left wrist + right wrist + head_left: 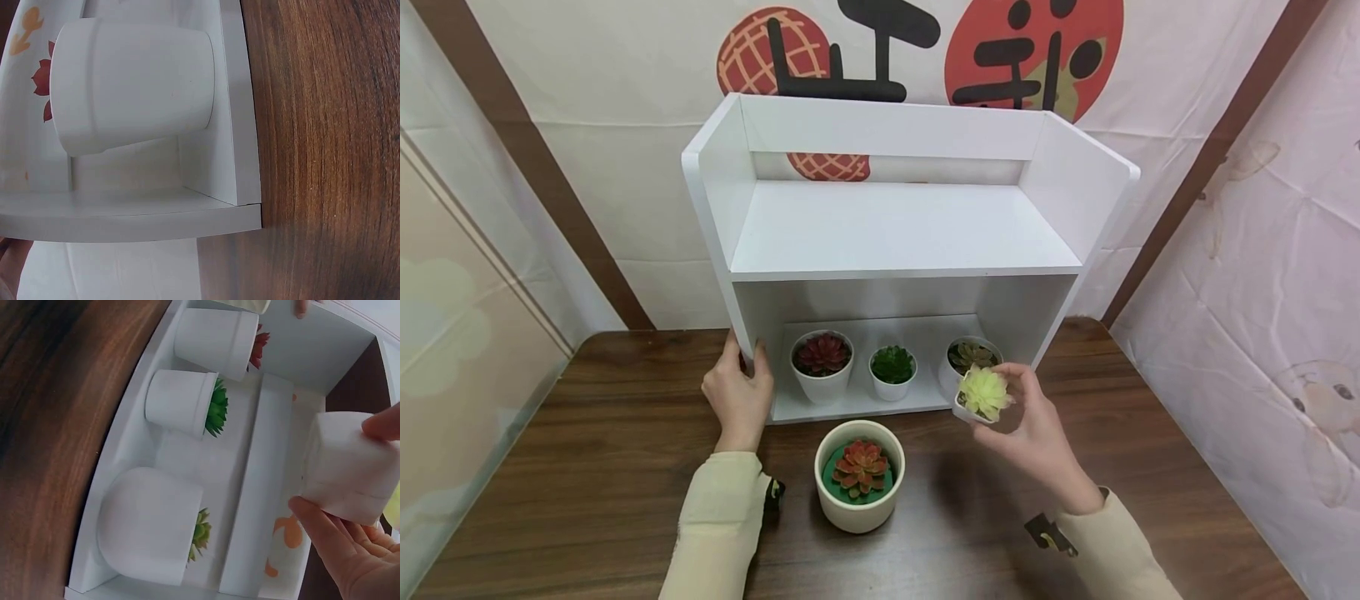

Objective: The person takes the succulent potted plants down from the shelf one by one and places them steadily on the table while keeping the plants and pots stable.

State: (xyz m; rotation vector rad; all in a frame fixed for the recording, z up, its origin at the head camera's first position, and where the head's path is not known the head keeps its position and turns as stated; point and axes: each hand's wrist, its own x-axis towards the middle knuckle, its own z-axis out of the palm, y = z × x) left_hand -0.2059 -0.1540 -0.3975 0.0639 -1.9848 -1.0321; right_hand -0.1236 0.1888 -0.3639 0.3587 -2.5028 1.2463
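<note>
A yellow-green succulent is pinched by its white pot in the right grip. Just beyond that grip, a brownish succulent is partly covered. The white shelf is clasped at its side by the left grip — almost wholly cut off in the left wrist view.

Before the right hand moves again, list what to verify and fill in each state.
1. Right hand pinching the yellow-green plant: ok.
2. Left hand gripping the left side of the white shelf: ok.
3. Yellow-green plant set down: not ok, held in the air.
4. Red, green and brownish plants upright on the lower level: ok.
5. Cream pot apart from both hands: ok, on the table.
</note>
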